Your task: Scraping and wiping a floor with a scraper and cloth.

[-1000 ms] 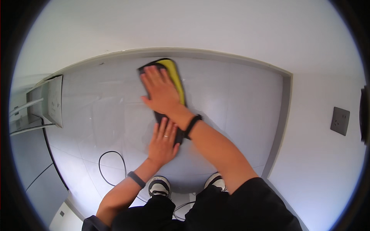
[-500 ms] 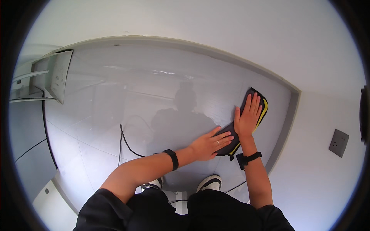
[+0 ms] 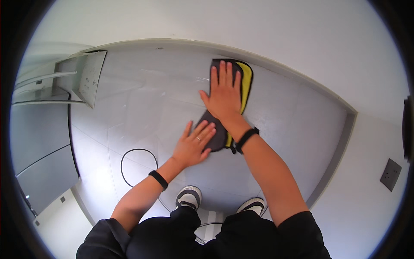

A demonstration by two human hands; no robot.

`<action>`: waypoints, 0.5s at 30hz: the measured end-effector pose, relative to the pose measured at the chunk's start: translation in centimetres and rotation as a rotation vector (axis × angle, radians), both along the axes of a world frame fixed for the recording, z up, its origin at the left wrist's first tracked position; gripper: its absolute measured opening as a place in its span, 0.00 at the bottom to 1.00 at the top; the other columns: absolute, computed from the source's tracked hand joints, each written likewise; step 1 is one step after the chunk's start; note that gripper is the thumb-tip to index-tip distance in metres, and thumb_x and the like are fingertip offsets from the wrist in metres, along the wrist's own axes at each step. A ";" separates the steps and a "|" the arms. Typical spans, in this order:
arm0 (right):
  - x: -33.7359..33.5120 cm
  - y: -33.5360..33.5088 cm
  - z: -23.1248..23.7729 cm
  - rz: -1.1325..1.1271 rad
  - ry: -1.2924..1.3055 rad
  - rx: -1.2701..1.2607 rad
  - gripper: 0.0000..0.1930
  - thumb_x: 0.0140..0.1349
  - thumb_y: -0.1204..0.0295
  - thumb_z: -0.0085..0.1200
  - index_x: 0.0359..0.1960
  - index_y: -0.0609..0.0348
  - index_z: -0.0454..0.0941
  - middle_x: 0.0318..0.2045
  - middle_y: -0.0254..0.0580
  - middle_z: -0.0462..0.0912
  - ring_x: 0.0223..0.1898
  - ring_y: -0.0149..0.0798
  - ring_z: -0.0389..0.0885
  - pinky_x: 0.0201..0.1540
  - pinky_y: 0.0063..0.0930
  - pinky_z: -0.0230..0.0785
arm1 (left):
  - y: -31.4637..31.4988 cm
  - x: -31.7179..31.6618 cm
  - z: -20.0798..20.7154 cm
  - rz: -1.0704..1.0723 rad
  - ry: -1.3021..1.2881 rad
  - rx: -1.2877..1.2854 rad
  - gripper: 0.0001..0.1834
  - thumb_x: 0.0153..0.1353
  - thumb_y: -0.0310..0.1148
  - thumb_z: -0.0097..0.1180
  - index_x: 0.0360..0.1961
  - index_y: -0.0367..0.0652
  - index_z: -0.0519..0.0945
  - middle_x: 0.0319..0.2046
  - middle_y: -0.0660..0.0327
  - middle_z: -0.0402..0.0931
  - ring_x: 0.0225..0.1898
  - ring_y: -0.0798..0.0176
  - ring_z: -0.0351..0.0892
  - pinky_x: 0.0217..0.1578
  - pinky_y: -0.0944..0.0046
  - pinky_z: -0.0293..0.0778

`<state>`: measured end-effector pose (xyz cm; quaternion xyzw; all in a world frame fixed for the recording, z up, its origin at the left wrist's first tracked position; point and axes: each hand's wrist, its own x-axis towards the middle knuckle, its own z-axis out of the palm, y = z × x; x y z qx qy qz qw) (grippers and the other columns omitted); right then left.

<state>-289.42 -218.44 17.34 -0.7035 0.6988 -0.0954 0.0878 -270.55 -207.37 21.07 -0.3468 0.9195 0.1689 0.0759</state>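
Note:
A folded grey cleaning cloth with a yellow underside and black edging lies flat on the glossy grey tiled floor. Its upper end reaches close to the far baseboard. My right hand presses on the upper part, palm down with fingers stretched toward the wall. Lower down and to the left, my left hand rests with spread fingers on the cloth's lower left edge; a ring shows on one finger. Neither hand is closed round the cloth. Yellow shows along its right side.
A pale baseboard borders the floor at the back and right. A wall socket is at the right. White-framed furniture and a grey cabinet stand at the left. A black cable loops near my shoes.
Both hands have moved left and away from me with the cloth, from near the right baseboard toward the far one. The view has shifted slightly, and the cable's loop shows more fully.

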 end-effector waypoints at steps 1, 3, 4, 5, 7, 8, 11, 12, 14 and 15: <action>0.8 -0.6 -0.1 0.015 0.003 -0.015 0.43 0.72 0.41 0.45 0.79 0.58 0.58 0.82 0.55 0.49 0.83 0.56 0.41 0.81 0.60 0.34 | -0.2 0.5 0.4 0.006 -0.012 -0.002 0.41 0.65 0.49 0.58 0.76 0.45 0.65 0.80 0.61 0.55 0.82 0.56 0.48 0.79 0.37 0.40; 1.3 -1.2 -0.3 -0.006 0.038 -0.005 0.42 0.74 0.40 0.40 0.80 0.57 0.56 0.82 0.54 0.48 0.83 0.55 0.40 0.81 0.59 0.33 | -0.9 1.3 1.1 -0.042 -0.078 -0.054 0.40 0.66 0.50 0.56 0.77 0.45 0.64 0.80 0.61 0.55 0.82 0.57 0.49 0.79 0.38 0.41; 1.5 -1.2 -0.2 -0.005 0.027 -0.005 0.42 0.74 0.41 0.39 0.80 0.56 0.56 0.82 0.53 0.48 0.83 0.55 0.40 0.81 0.59 0.32 | -1.6 1.8 2.1 -0.083 -0.109 -0.042 0.40 0.68 0.50 0.56 0.76 0.44 0.65 0.80 0.60 0.55 0.81 0.56 0.50 0.79 0.39 0.44; 1.7 -1.1 -0.1 -0.003 0.016 -0.004 0.42 0.74 0.41 0.38 0.80 0.56 0.55 0.82 0.53 0.47 0.83 0.54 0.40 0.81 0.59 0.32 | -2.2 2.9 3.0 -0.075 -0.132 -0.046 0.40 0.68 0.50 0.56 0.76 0.44 0.65 0.80 0.60 0.55 0.81 0.56 0.50 0.79 0.39 0.44; 1.6 -1.0 -0.1 0.011 -0.001 -0.001 0.41 0.75 0.41 0.36 0.81 0.56 0.55 0.82 0.52 0.47 0.83 0.53 0.40 0.81 0.58 0.31 | -3.2 5.9 4.9 -0.035 -0.215 -0.047 0.39 0.68 0.47 0.57 0.75 0.40 0.65 0.79 0.56 0.58 0.79 0.52 0.54 0.78 0.42 0.49; 1.4 -1.0 -0.3 0.012 0.008 -0.019 0.41 0.75 0.41 0.36 0.80 0.56 0.55 0.82 0.51 0.47 0.83 0.53 0.40 0.81 0.57 0.31 | -3.7 7.8 6.0 0.043 -0.248 -0.072 0.38 0.68 0.45 0.57 0.75 0.39 0.65 0.78 0.54 0.59 0.79 0.51 0.56 0.77 0.43 0.50; 0.8 -0.8 -1.0 0.022 0.015 -0.047 0.40 0.75 0.42 0.37 0.80 0.54 0.56 0.82 0.49 0.48 0.83 0.50 0.41 0.82 0.55 0.32 | -4.1 13.9 11.0 0.231 -0.376 -0.193 0.35 0.69 0.40 0.57 0.73 0.35 0.67 0.74 0.51 0.65 0.76 0.50 0.62 0.75 0.47 0.57; 0.6 -0.8 -1.3 0.036 0.014 -0.053 0.39 0.75 0.43 0.37 0.80 0.53 0.57 0.82 0.48 0.48 0.83 0.49 0.41 0.82 0.55 0.32 | -3.6 16.3 12.9 0.234 -0.523 -0.255 0.33 0.70 0.39 0.56 0.72 0.35 0.68 0.73 0.50 0.67 0.76 0.50 0.63 0.75 0.47 0.57; -0.1 -0.7 -1.1 0.050 0.006 -0.072 0.37 0.76 0.44 0.39 0.80 0.51 0.59 0.82 0.45 0.50 0.83 0.47 0.43 0.82 0.54 0.32 | -2.5 20.7 17.2 0.252 -0.752 -0.306 0.31 0.70 0.38 0.54 0.70 0.34 0.70 0.72 0.50 0.68 0.75 0.50 0.64 0.75 0.48 0.58; -0.2 -0.4 -0.9 0.056 -0.016 -0.079 0.37 0.76 0.44 0.39 0.80 0.51 0.59 0.82 0.45 0.50 0.83 0.47 0.43 0.82 0.54 0.32 | -1.9 22.9 19.4 0.267 -0.835 -0.297 0.30 0.71 0.38 0.54 0.69 0.34 0.72 0.72 0.50 0.69 0.75 0.50 0.64 0.74 0.47 0.59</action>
